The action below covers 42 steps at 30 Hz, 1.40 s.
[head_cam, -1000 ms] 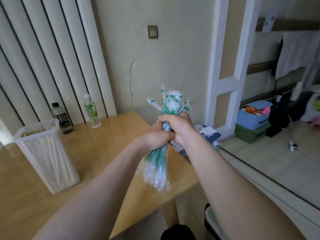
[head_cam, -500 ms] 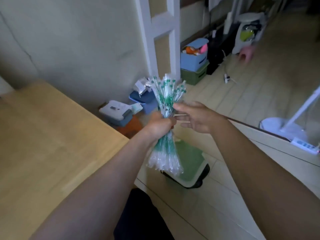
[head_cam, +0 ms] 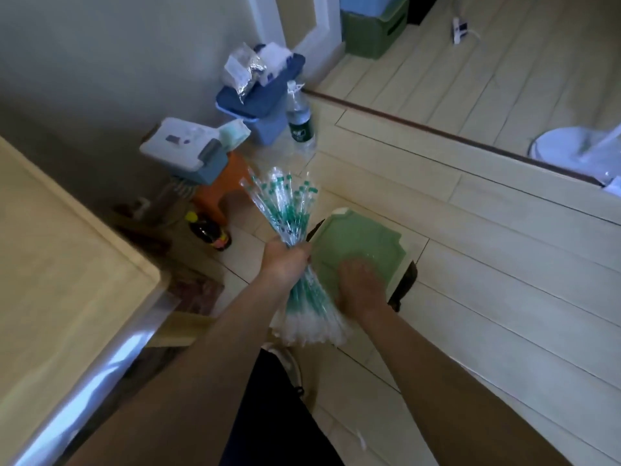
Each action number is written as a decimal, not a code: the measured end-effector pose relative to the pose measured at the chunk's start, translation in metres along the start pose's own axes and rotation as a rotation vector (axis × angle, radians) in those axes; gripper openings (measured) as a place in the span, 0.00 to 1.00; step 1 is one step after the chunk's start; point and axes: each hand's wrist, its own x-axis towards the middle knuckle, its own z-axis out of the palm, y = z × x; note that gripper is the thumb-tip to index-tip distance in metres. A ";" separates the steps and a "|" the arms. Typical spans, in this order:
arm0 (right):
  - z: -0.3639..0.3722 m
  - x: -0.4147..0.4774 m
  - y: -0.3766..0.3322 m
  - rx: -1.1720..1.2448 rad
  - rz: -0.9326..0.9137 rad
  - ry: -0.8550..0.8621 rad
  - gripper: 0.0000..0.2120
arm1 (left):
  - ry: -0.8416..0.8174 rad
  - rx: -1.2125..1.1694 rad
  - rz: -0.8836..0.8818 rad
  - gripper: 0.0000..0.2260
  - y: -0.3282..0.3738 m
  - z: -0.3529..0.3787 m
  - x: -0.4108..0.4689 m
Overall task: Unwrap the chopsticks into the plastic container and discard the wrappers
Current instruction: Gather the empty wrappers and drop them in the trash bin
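At frame centre, the left grip [head_cam: 285, 264] clenches the wrappers [head_cam: 289, 210] mid-bundle, just left of the green bin lid [head_cam: 356, 237]; the right grip [head_cam: 359, 284] lies flat on it, holding nothing. Judged best: press it fully open, then drop the bundle straight in

The head camera looks steeply down from close above at the floor [head_cam: 470, 264] beside the table [head_cam: 67, 280].

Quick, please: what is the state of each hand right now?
Left hand: closed around the bundle of wrappers.
Right hand: open, resting on the green bin lid.
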 end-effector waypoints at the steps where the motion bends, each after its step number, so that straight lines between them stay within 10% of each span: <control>1: 0.008 0.006 -0.004 -0.051 -0.001 0.002 0.24 | 0.006 -0.001 -0.012 0.02 -0.004 -0.002 0.007; 18: 0.039 0.041 -0.012 -0.434 -0.097 0.035 0.28 | -0.023 0.020 -0.014 0.04 -0.039 0.002 0.052; 23: 0.030 0.036 -0.011 -0.480 -0.224 0.083 0.12 | -0.016 0.006 -0.010 0.04 -0.042 -0.001 0.056; 30: -0.039 0.034 0.003 -0.326 -0.443 0.388 0.10 | 0.019 -0.061 0.012 0.06 -0.039 0.001 0.056; 42: -0.165 0.086 0.066 -0.155 -0.094 0.348 0.12 | -0.083 -0.040 -0.026 0.04 -0.044 0.022 0.057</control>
